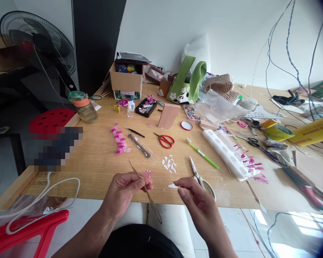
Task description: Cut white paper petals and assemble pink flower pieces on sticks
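My left hand is closed, pinching a slim bundle of brown, hair-like strands between thumb and forefinger. The bundle slants from above the hand down toward my lap and ends in a loop. My right hand is closed too, its thumb and forefinger nearly together. A white pointed piece shows at those fingertips; I cannot tell whether it is gripped or lies on the table behind them. White-handled scissors lie just beyond my right hand. Small white leaf-shaped pieces are spread ahead of both hands.
Red-handled scissors, a green toothbrush, a narrow packet and fuzzy pink strips lie on the wooden table. Farther back stand a cardboard box, a jar and a green bag. Bubble wrap lies right.
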Demonstrator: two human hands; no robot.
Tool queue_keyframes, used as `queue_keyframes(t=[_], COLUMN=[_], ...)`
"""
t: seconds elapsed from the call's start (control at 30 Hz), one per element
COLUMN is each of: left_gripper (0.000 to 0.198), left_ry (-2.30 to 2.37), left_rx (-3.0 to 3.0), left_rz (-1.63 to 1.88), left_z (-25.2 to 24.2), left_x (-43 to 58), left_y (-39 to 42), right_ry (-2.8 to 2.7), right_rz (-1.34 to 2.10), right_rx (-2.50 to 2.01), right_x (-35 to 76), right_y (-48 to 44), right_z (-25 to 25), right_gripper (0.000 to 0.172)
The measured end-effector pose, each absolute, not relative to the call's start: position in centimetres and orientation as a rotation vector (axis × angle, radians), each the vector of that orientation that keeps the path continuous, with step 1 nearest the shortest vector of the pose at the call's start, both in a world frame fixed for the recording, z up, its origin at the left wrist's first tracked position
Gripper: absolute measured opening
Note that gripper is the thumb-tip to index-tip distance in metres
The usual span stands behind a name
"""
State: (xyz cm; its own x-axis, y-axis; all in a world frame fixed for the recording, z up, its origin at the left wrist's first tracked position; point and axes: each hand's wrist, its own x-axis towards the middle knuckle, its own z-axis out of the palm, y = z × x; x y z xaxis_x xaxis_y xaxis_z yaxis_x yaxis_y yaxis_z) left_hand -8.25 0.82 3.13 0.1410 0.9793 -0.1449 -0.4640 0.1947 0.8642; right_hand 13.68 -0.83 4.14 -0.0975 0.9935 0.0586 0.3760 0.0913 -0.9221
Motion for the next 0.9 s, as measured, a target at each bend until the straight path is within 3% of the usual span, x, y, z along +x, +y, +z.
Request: queue_keyframes(t=[0.23,0.57,0.9], left_gripper=[0.009,0.006,0.009], left_ry=[0.805,0.858,0.871], left_rx=[0.825,0.774,0.642], left_rz=[1.155,1.166,1.144], left_z=[3.1,2.2,2.1], left_x=[-7.7,-7.6,-7.2], left_y=[0.8,0.9,1.1], right_ry=[-1.724,-1.773,-1.704], right_rz=[1.143,1.060,1.219], right_rx=[-1.321,-1.400,-1.472], right_x=[10.7,10.1,9.8], right_y=[-0.3,-0.5,-0.4], right_z=[5.2,4.8,4.7], right_gripper=[0.015,0.023,0.029])
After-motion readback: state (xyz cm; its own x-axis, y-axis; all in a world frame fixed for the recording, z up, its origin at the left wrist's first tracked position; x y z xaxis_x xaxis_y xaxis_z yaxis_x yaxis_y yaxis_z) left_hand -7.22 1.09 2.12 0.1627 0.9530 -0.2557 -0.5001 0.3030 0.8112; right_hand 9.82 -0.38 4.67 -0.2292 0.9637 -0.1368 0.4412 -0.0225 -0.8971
